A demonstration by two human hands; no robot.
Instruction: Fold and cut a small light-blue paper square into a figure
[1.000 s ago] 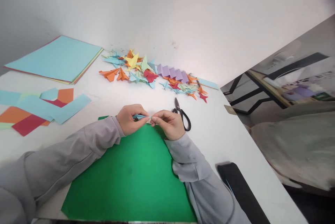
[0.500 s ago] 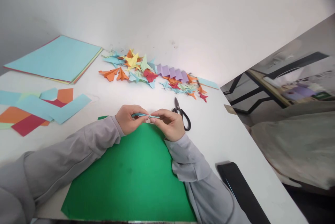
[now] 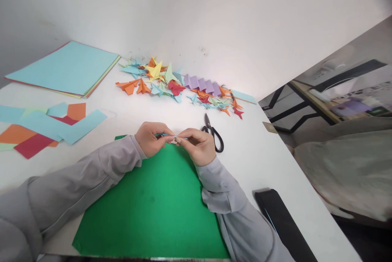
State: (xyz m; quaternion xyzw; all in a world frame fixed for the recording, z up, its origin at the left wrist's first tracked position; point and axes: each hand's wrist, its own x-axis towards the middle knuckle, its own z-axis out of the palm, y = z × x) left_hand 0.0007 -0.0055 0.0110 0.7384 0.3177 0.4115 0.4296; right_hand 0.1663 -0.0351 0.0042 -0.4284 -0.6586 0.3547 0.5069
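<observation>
Both of my hands pinch one small piece of folded blue paper [image 3: 161, 134], seen nearly edge-on above the far end of a green mat [image 3: 153, 200]. My left hand [image 3: 153, 138] grips its left part between thumb and fingers. On its right part, my right hand [image 3: 198, 144] closes with thumb and forefinger, the fingertips of both hands almost meeting. Most of the paper is hidden by the fingers, so its folded shape cannot be made out. Black-handled scissors [image 3: 217, 137] lie just beyond my right hand, blades pointing away.
Folded paper figures in many colours [image 3: 155, 70] lie along the wall, beside a row of purple folded pieces [image 3: 202, 85]. Large paper sheets [image 3: 67, 66] are stacked at the back left. Cut paper pieces [image 3: 39, 125] spread at left. A black case [image 3: 281, 221] rests near the right edge.
My right fingers have shifted slightly inward over the blue paper, and less of it shows between the hands. Everything else stays in place.
</observation>
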